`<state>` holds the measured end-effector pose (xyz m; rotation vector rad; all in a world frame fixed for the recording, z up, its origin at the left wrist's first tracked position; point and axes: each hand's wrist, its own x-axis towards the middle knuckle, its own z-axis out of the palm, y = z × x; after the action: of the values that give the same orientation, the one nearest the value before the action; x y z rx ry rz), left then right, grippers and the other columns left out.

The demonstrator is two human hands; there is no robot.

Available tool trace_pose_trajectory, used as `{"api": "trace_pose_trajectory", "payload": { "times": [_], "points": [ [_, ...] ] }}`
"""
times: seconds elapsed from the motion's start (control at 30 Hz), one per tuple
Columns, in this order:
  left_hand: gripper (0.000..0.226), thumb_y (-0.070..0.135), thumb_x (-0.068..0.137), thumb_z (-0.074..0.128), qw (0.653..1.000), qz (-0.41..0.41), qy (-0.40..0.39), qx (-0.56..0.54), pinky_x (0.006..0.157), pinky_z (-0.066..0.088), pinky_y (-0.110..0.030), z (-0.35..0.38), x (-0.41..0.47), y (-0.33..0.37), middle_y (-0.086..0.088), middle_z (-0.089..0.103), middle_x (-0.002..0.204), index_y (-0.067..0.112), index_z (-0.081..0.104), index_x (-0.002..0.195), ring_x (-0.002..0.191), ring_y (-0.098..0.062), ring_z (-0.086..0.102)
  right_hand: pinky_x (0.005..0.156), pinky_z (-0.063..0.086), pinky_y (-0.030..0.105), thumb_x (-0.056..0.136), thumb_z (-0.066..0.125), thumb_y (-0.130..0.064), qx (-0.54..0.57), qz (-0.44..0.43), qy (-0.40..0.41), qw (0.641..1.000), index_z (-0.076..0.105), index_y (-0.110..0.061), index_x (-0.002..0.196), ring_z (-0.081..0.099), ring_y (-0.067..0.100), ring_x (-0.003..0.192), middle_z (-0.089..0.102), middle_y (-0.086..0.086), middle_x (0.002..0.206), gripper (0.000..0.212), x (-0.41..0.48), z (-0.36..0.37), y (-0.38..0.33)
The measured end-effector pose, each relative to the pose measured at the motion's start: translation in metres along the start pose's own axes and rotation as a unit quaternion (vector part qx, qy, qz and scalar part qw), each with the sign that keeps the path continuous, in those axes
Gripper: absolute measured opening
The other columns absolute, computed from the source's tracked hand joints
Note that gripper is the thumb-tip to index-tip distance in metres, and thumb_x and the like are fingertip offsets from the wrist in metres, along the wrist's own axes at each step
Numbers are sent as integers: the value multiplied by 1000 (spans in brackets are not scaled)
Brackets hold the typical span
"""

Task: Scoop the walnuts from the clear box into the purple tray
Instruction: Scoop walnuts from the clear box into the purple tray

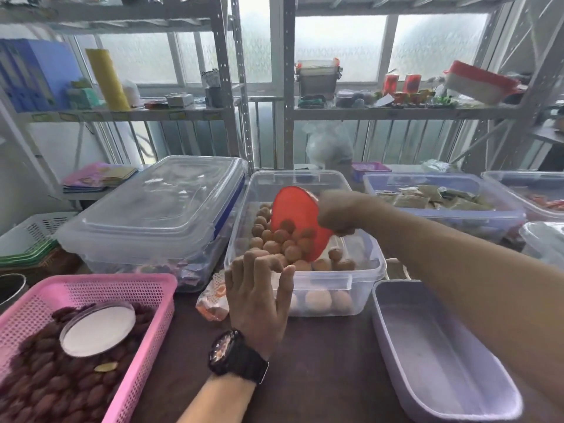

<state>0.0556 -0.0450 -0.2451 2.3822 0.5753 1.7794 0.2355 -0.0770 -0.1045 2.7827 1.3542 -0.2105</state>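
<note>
Fingers of your left hand (259, 296) lay spread against the near wall of the clear box (305, 239), steadying it and gripping nothing. Your right hand (338, 213) had closed on a red scoop (297, 222) dipped among the walnuts (280, 242): hard, light, round, likely to roll. Purple tray (439, 355) sat empty just right on the desk (329, 370); a lidded bin (158, 209) stood left, clear of that path.

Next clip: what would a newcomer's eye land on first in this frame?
The red scoop stands out at centre, held by the right hand and dipped among the walnuts in the clear box, whose near wall the left hand steadies. Next come the pink basket of dark fruit at lower left and the purple tray, with no walnuts in it, at lower right.
</note>
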Motion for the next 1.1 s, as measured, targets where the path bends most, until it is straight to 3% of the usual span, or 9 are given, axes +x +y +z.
{"api": "trace_pose_trajectory", "payload": {
  "times": [0.03,0.1,0.3,0.4,0.53,0.73,0.87,0.97,1.1],
  "points": [
    [21,41,101,42,1000,-3,-2,2,82,32,-27,-1,1,2,6,52,93,23,46,90,85,-20,52,32,33,15,74,42,6,12,-1,-31,999,53,0,57,48,17,29,51,6,33,21,-2,2,1],
    [23,41,101,42,1000,-7,0,0,84,32,-26,-1,1,4,5,51,93,21,46,90,86,-21,52,31,31,13,73,36,5,27,-4,-74,997,48,-3,49,39,15,18,43,4,25,28,-6,3,3],
    [22,41,100,44,1000,-16,7,4,87,29,-21,1,1,3,6,47,94,22,44,90,86,-19,47,36,27,13,80,37,-4,35,-10,-241,970,54,-7,61,31,12,24,50,3,42,26,-11,4,0],
    [21,41,100,44,1000,-6,7,7,94,24,-16,2,0,1,6,47,97,21,45,91,89,-18,47,34,20,10,84,34,-3,94,1,-311,946,57,-7,71,24,9,25,45,2,43,27,-13,3,5],
    [21,40,100,44,1000,-6,8,13,87,25,-20,4,-1,1,6,46,94,21,44,90,86,-18,46,32,17,8,95,30,-11,226,42,-363,903,51,-8,67,23,6,24,43,-1,38,35,-17,12,10],
    [23,42,101,41,1000,-14,7,18,87,28,-23,4,-3,3,6,46,94,22,45,91,86,-19,47,39,12,14,95,35,-14,419,96,-333,839,42,-25,102,26,3,35,40,-3,45,15,-16,40,2],
    [24,44,101,39,1000,-19,9,3,92,29,-22,0,-2,6,7,47,98,23,45,93,90,-18,49,30,16,12,98,28,-11,543,122,-334,761,45,-8,80,29,3,26,44,0,42,25,-21,40,8],
    [26,46,100,41,999,-24,18,-26,97,29,-22,-5,-1,11,3,50,102,20,46,96,95,-21,51,22,16,12,96,23,-9,590,117,-342,722,43,-8,70,28,4,22,43,0,41,33,-27,28,14],
    [29,48,97,46,996,-18,69,-45,90,37,-34,-10,-5,21,-1,56,103,19,48,97,97,-23,53,22,13,9,96,22,-6,652,100,-303,688,42,-7,71,25,3,22,40,0,40,32,-41,3,40]
  ]
}}
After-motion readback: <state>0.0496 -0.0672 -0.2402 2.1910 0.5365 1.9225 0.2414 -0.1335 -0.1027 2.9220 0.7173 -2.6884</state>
